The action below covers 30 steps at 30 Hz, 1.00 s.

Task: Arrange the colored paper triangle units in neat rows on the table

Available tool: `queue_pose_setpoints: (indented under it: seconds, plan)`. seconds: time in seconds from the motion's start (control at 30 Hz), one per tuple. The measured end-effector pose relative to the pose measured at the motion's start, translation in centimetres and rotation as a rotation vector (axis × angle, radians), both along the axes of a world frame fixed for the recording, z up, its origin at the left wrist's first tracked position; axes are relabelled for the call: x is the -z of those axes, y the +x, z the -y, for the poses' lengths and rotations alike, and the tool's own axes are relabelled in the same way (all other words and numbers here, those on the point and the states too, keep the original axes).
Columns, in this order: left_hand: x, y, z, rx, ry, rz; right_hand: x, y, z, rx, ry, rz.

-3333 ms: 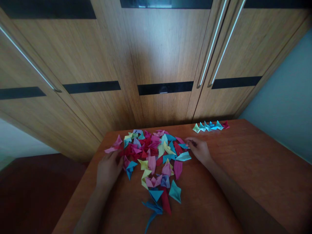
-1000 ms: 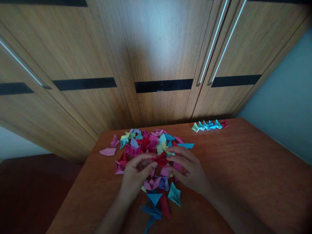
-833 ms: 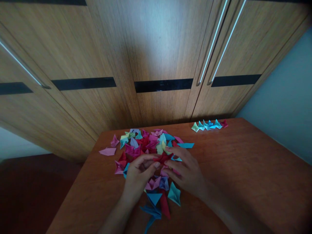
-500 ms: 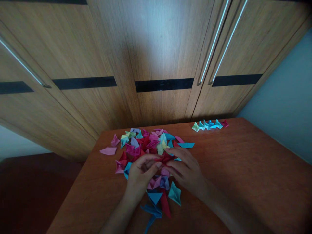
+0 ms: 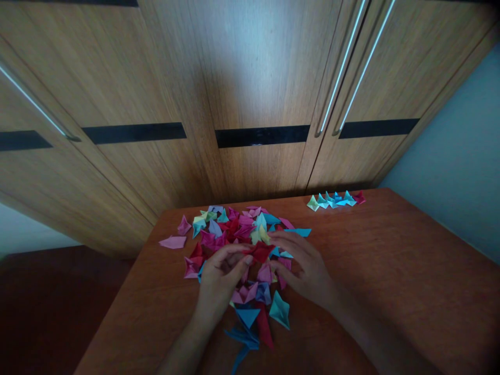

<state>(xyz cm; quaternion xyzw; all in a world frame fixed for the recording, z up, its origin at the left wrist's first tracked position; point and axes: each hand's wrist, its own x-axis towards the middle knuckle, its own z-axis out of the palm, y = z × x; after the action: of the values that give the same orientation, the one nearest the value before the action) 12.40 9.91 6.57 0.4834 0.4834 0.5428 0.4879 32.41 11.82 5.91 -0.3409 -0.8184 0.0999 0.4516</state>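
A red folded-paper piece [image 5: 261,252], shaped like a small boat, is pinched at its left end between the thumb and fingers of my left hand [image 5: 223,278]. It is held above a heap of folded papers. My right hand [image 5: 307,265] is at the piece's right end with thumb and fingers spread apart; whether a fingertip touches the paper I cannot tell. Below the hands lie a pink folded paper [image 5: 245,293], a purple one [image 5: 263,293] and a teal one [image 5: 280,310]. Part of the heap is hidden behind my hands.
Several folded papers stand in a row, among them a pale green one [image 5: 313,203] and a red one [image 5: 358,198], at the back right of the wooden table [image 5: 375,271]. Blue paper strips [image 5: 244,337] lie near the front. A wooden cabinet [image 5: 258,172] rises behind the table.
My right thumb and fingers have spread and drawn off the red paper's front. The red paper has turned and shows more of its face; my left hand has shifted slightly left.
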Motion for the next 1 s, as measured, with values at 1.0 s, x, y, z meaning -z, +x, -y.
queue_pose_setpoints:
  seconds: [1.0]
  plan:
    - [-0.6, -2.7, -0.3, 0.007, -0.097, -0.13, 1.9, 15.7, -8.7, 0.686, -0.05, -0.166]
